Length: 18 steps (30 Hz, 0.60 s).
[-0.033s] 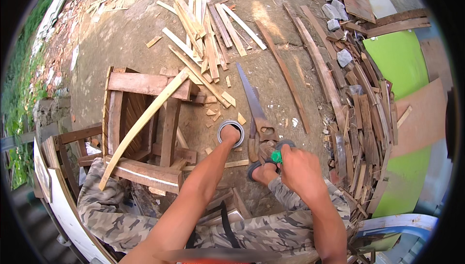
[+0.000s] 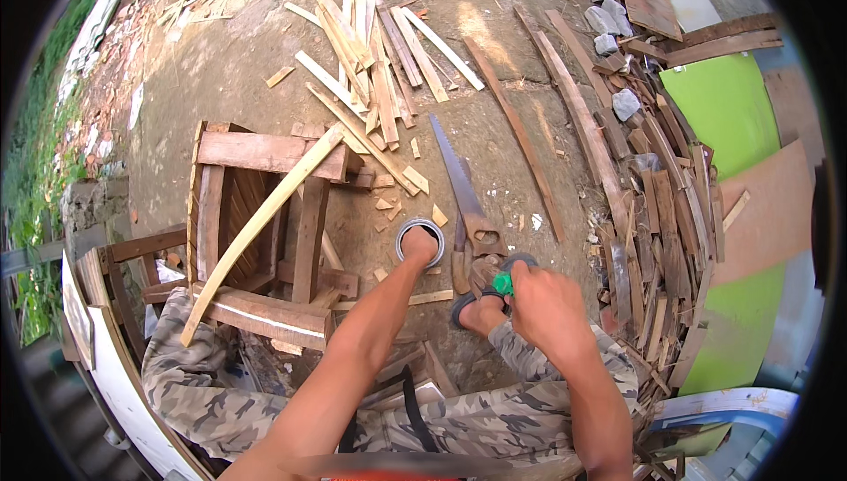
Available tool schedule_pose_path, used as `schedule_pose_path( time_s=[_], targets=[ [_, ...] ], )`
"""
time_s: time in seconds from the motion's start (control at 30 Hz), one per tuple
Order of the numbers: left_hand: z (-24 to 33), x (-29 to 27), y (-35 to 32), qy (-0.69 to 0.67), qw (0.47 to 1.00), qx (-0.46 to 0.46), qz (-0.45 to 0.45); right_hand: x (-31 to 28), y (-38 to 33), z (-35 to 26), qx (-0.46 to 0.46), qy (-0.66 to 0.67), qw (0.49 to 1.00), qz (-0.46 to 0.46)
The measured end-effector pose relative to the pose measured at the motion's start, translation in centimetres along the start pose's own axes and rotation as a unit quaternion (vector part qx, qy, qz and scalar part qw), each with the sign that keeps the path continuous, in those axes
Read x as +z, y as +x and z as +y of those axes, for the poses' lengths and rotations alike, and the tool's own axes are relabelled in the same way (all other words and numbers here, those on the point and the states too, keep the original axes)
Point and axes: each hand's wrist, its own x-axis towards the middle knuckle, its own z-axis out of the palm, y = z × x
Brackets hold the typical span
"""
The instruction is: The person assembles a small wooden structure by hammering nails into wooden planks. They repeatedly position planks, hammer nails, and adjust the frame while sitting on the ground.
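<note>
Seated or squatting person, camouflage trousers [image 2: 221, 419] spread across the near side; posture not certain. Right hand [image 2: 553, 309]: fingers clenched round a green object [image 2: 503, 283], held above the sandalled foot [image 2: 481, 314]; most of the object is covered by the hand. Left hand [image 2: 421, 244]: lowered into a round tin [image 2: 400, 236], fingers hidden inside; cannot tell whether they grasp anything. Tin located between the wooden frame [image 2: 273, 153] and the saw [image 2: 460, 183].

Frame lies left of the left forearm; its near rail shows a white streak. A pale strip [image 2: 265, 216] leans diagonally across it, lower end near the left knee. Saw: blade pointing away from the person, handle toward the foot, a wood-handled tool [image 2: 460, 271] just beside it.

Beyond the tin, small offcuts [image 2: 391, 207] scattered on the ground [image 2: 238, 66]. Farther: a loose heap of thin strips [image 2: 379, 84]. To the right, a long brown board [image 2: 516, 141], then a scrap-wood stack [image 2: 653, 216], grey stones [image 2: 626, 105] at its far part, and a bright green panel [image 2: 723, 110] behind.
</note>
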Motion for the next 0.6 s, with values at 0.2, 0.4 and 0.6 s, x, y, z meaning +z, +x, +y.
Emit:
schedule_pose_path(
  time_s=[0.2, 0.4, 0.6],
  targets=[
    [-2.8, 0.1, -1.6, -0.192, 0.979, -0.059, -0.025, 0.0, -0.7, -0.1, -0.022, -0.007, 1.0, -0.008],
    [-4.6, -0.8, -1.0, -0.566, 0.8, -0.133, -0.146, 0.4, -0.1, 0.3, -0.017, -0.008, 1.0, -0.012],
    [-4.8, -2.8, -2.4, -0.653, 0.725, -0.138, -0.168, 0.3, 0.1, 0.5, -0.009, -0.009, 1.0, -0.016]
  ],
)
